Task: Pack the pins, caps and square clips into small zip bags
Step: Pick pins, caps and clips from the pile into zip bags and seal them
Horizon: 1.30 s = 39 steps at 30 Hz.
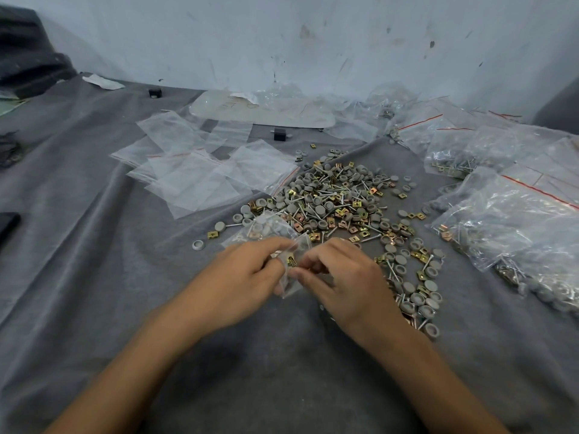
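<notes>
The small zip bag [270, 230] in work sits at the near edge of the parts, held just above the worktop [94, 261] between both hands. Grey caps and at least one brass-coloured square clip show through its plastic; whether pins are inside is not clear. The left hand [247, 277] and the right hand [341, 277] both have curled fingers pinching the bag's near end, fingertips almost meeting. This looks like work on the zip strip, though motion blur hides whether it is being opened or pressed closed.

Just beyond the hands lies the loose heap [338, 202] of pins, caps and square clips, trailing down along the right wrist. It is still large, so most of the packing appears to be left. To the left of the heap a fan of empty bags [194, 180] lies flat, ready for use. On the right, filled bags [513, 220] are piled together, which suggests a fair number of packs are already done.
</notes>
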Available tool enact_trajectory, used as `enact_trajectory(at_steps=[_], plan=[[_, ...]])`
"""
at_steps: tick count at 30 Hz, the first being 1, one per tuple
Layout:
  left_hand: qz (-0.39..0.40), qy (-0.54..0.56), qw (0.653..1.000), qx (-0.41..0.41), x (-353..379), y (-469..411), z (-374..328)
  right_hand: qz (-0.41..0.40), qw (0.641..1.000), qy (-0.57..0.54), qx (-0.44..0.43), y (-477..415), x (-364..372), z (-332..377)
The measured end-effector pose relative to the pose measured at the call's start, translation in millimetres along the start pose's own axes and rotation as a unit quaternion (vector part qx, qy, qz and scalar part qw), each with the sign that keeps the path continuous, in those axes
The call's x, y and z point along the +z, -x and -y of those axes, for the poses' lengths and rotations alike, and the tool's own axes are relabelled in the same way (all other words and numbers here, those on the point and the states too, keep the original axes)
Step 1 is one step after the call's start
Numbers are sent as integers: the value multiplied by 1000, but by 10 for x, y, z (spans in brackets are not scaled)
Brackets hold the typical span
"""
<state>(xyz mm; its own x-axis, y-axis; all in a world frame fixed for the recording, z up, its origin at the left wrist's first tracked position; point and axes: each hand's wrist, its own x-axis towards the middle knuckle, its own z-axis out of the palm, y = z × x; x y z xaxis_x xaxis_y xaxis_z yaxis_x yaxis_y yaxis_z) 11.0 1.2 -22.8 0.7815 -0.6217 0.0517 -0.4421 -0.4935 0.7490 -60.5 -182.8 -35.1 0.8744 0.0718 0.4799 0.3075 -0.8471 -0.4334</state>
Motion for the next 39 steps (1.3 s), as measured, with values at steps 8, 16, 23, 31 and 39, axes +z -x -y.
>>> enact_trajectory(at_steps=[8, 16, 23, 31, 39], plan=[[-1, 5, 1000, -2, -11, 3, 12, -108, 988, -62, 90, -48, -375, -242], [6, 4, 1000, -7, 26, -11, 22, 53, 965, 85, 243, 38, -689, -679], [12, 6, 1000, -12, 39, -7, 43, 131, 946, 140, 260, 11, -616, -653], [12, -6, 1000, -13, 9, 10, -1, 24, 967, -21, 253, 21, -604, -618], [14, -3, 1000, -18, 28, 10, -36, 46, 960, -224, 163, -51, -277, -138]])
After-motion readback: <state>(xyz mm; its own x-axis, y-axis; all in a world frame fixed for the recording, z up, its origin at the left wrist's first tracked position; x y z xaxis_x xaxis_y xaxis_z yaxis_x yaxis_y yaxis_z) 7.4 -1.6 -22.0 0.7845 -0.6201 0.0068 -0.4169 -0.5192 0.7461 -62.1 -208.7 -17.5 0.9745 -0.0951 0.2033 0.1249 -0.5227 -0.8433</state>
